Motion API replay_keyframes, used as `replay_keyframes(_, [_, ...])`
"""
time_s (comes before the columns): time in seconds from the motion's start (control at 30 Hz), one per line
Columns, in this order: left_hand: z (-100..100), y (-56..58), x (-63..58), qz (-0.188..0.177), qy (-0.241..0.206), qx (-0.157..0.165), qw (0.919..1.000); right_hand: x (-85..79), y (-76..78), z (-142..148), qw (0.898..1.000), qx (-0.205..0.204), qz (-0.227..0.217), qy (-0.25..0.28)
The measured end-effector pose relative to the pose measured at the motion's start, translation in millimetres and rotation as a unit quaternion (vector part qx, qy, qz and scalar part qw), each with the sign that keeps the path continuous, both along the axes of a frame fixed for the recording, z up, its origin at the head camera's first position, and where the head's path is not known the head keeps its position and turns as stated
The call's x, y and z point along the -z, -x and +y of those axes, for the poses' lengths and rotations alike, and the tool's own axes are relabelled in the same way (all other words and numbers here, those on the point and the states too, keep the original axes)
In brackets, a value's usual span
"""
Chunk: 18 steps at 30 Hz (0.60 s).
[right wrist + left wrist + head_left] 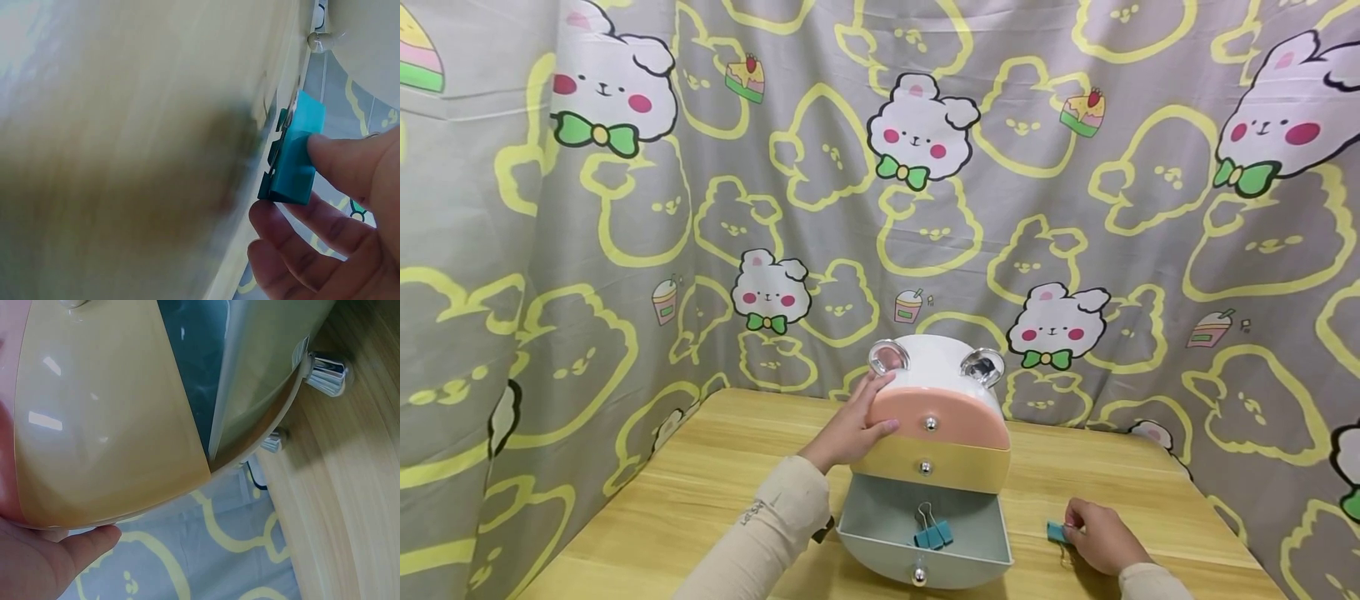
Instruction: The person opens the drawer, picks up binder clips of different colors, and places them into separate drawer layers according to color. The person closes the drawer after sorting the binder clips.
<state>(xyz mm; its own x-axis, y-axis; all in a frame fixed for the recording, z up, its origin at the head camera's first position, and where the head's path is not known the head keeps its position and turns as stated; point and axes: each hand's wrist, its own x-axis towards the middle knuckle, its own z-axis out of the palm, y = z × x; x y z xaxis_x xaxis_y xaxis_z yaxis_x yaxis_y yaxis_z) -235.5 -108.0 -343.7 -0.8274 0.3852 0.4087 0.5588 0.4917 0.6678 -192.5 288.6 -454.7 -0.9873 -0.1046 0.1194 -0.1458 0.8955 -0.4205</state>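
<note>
A small bear-eared drawer cabinet (pixel 936 358) stands on the table, with a pink top drawer, a yellow middle drawer (pixel 100 425) and a grey-green bottom drawer (pixel 887 550) pulled out. My left hand (pixel 853 421) rests against the cabinet's upper left side, fingers extended and thumb by the front edge. Inside the bottom drawer lies a teal binder clip (pixel 933 534). To the right of the cabinet, my right hand (pixel 1105 536) pinches another teal binder clip (pixel 297 156) low over the table. Its wire handles are partly hidden in the right wrist view.
The wood-grain table (pixel 752 450) carries the cabinet. Patterned grey curtains (pixel 820 217) hang behind the table and at its sides. A dark object (pixel 823 531), mostly hidden by my left sleeve, sits beside the bottom drawer. Silver knobs (pixel 919 575) stick out from the drawer fronts.
</note>
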Motion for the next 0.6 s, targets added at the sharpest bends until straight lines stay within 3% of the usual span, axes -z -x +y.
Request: replay_keyframes(0.6, [0.3, 2.7, 2.4, 0.001, 0.004, -0.003, 1.0, -5.0, -5.0, -2.3, 0.999, 0.003, 0.04, 0.01])
